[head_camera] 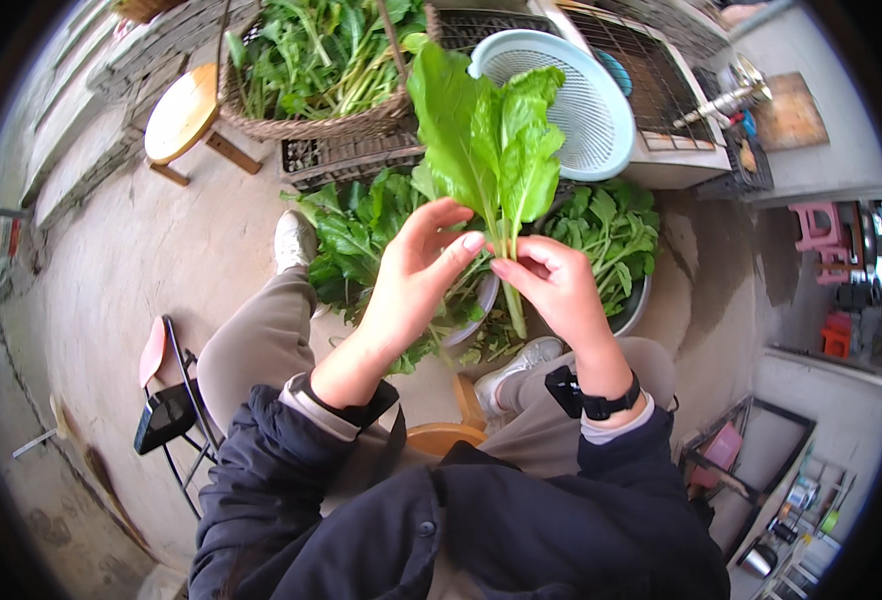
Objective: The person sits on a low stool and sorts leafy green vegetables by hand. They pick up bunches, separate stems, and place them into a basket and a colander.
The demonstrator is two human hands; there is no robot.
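My right hand (550,279) pinches a small bunch of leafy greens (490,142) by its pale stalks, between thumb and fingers. The broad leaves point away from me, and the stalk ends hang below the hand. Beside the stalks on the left is my left hand (430,262), its thumb and fingers apart with nothing between them. Below my hands lies a heap of loose leafy greens (362,225) on the ground. A basin (640,304) with more greens (602,232) stands under and beyond my right hand. The rim of another bowl (478,319) is partly hidden by leaves.
A woven basket (321,124) full of greens stands on a black plastic crate (351,154). Right of it leans a light-blue colander (595,112). A wooden stool (181,112) is at the far left, a folding chair (171,405) nearer. My shoes (295,240) flank the heap.
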